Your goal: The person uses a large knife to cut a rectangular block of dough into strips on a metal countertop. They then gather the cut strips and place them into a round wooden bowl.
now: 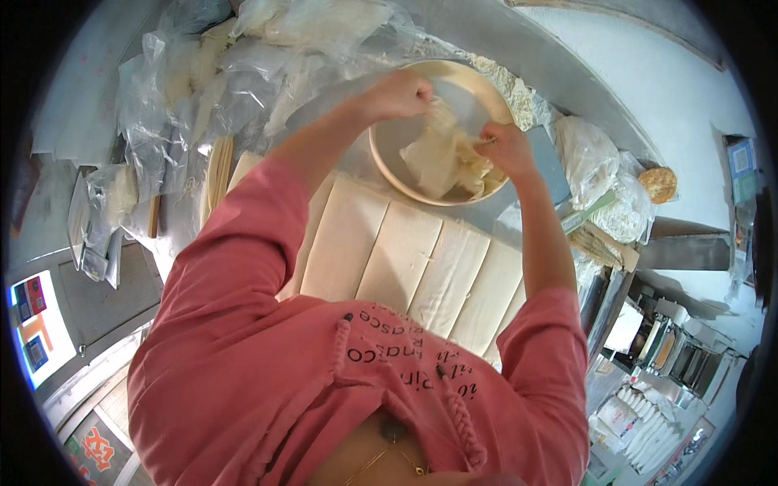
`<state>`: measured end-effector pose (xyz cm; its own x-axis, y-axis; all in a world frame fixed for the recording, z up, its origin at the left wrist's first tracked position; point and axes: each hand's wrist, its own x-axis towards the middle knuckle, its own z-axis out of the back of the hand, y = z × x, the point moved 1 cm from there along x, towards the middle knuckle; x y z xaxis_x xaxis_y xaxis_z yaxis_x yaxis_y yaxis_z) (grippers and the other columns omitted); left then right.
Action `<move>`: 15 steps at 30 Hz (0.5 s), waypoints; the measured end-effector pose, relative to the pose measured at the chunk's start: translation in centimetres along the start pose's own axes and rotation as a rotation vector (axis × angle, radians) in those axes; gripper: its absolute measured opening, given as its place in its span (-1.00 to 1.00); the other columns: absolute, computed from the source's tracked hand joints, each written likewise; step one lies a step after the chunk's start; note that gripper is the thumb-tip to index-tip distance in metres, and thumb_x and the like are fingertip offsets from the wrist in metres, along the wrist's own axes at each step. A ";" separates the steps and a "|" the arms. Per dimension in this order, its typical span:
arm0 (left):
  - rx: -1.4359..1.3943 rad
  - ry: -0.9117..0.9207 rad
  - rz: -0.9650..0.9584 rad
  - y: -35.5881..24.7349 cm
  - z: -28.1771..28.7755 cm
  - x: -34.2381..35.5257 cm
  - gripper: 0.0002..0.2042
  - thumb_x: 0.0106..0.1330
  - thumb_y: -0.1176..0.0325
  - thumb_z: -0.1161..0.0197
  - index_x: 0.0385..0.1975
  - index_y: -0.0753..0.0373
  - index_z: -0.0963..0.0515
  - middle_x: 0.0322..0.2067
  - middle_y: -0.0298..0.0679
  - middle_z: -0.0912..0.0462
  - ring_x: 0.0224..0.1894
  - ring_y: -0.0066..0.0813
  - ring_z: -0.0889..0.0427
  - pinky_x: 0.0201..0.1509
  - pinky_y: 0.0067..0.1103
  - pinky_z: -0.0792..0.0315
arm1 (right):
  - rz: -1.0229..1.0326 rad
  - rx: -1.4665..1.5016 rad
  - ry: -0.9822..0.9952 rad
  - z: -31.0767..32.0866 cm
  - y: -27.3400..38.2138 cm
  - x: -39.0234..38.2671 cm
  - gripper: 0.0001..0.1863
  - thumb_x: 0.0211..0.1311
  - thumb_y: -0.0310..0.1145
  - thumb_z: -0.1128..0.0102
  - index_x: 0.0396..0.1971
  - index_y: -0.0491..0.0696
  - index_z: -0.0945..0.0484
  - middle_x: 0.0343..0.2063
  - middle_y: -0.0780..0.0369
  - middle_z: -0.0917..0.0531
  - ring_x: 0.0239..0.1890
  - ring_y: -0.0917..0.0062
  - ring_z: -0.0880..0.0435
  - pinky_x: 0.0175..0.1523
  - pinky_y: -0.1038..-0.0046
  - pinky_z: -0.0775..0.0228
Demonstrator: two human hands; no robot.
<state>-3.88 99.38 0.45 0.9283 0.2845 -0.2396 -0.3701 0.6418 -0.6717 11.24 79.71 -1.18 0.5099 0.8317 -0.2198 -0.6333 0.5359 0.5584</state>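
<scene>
A round, wooden-rimmed sieve (379, 166) stands at the far middle, with a grey surface inside its rim. Over it hangs a thin, crumpled pale dough sheet (438, 158), its torn, ragged part toward the right. My left hand (405, 95) is closed at the sheet's upper end, above the sieve's far left side. On the right, my right hand (507, 151) pinches the sheet's ragged edge near the sieve's rim. My fingers partly hide both gripped spots.
Long pale dough slabs (397, 251) lie side by side between me and the sieve. Clear plastic bags (243, 77) crowd the far left. Loose flour (519, 93), a filled plastic bag (585, 150) and a round flatbread (657, 185) sit to the right.
</scene>
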 end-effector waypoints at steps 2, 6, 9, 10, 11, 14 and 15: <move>-0.685 0.099 -0.104 2.1 -0.9 0.7 -0.81 0.09 0.29 -0.26 -0.35 0.23 -0.55 -0.43 -0.39 -0.58 -0.43 -0.63 -0.51 -0.27 -0.64 -0.40 | 0.010 0.707 0.060 0.0 1.4 -1.3 -0.77 0.04 -0.38 -0.12 -0.29 -0.15 -0.55 -0.37 0.28 -0.60 -0.32 0.49 -0.55 -0.20 0.48 -0.39; -0.380 0.057 -0.144 1.0 -0.1 0.1 -0.84 0.12 0.34 -0.20 -0.36 0.26 -0.55 -0.46 -0.37 -0.59 -0.40 -0.66 -0.50 -0.27 -0.65 -0.40 | 0.024 0.427 0.039 0.5 1.2 -1.0 -0.81 -0.02 -0.41 -0.15 -0.36 -0.11 -0.57 -0.41 0.25 -0.61 -0.37 0.48 -0.57 -0.24 0.49 -0.39; -0.525 0.054 -0.130 2.4 -1.3 -1.4 -0.84 0.06 0.31 -0.20 -0.42 0.24 -0.54 -0.46 -0.23 -0.60 -0.38 -0.50 -0.55 -0.28 -0.57 -0.43 | 0.102 0.923 0.155 0.2 0.4 -1.4 -0.83 -0.05 -0.36 -0.16 -0.38 -0.01 -0.58 -0.38 0.24 -0.62 -0.25 0.38 -0.57 -0.12 0.40 -0.39; -0.303 -0.024 -0.073 3.1 -1.7 -1.2 -0.83 0.04 0.32 -0.22 -0.40 0.23 -0.54 -0.42 -0.18 -0.61 -0.34 -0.44 -0.57 -0.24 -0.55 -0.44 | 0.161 1.399 0.188 0.6 0.2 -1.0 -0.83 -0.06 -0.33 -0.17 -0.39 0.05 -0.59 -0.37 0.25 -0.62 -0.19 0.33 -0.56 -0.08 0.37 -0.37; -0.086 -0.089 -0.016 3.4 -2.1 -0.9 -0.81 0.01 0.32 -0.23 -0.38 0.22 -0.54 -0.38 -0.12 -0.62 -0.31 -0.38 -0.59 -0.21 -0.52 -0.45 | 0.131 0.682 0.130 -0.7 -0.1 -1.0 -0.83 -0.06 -0.31 -0.17 -0.40 0.07 -0.60 -0.33 0.25 -0.60 -0.13 0.32 -0.51 -0.03 0.34 -0.33; 0.622 -0.066 -0.009 2.5 -3.3 -0.8 -0.68 -0.03 0.37 -0.22 -0.20 0.18 -0.50 -0.28 -0.03 -0.58 -0.19 -0.24 -0.58 -0.14 -0.41 -0.45 | 0.048 -0.534 0.131 -3.8 -0.8 -0.3 -0.77 -0.05 -0.21 -0.15 -0.32 0.19 -0.60 -0.16 0.24 -0.53 0.09 0.29 -0.32 0.17 0.23 -0.13; 0.631 -0.140 -0.017 2.3 -4.2 -1.7 -0.66 -0.04 0.37 -0.23 -0.19 0.18 -0.50 -0.27 -0.05 -0.58 -0.16 -0.24 -0.57 -0.13 -0.39 -0.46 | 0.045 -0.534 0.114 -4.4 -0.6 -0.5 -0.77 -0.09 -0.23 -0.18 -0.34 0.15 -0.61 -0.22 0.20 -0.54 0.03 0.28 -0.37 0.09 0.24 -0.21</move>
<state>-6.16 97.35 -3.59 0.9363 0.3334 -0.1104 -0.3458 0.9302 -0.1234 8.78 79.58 -4.93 0.4277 0.8503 -0.3067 -0.8758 0.4738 0.0923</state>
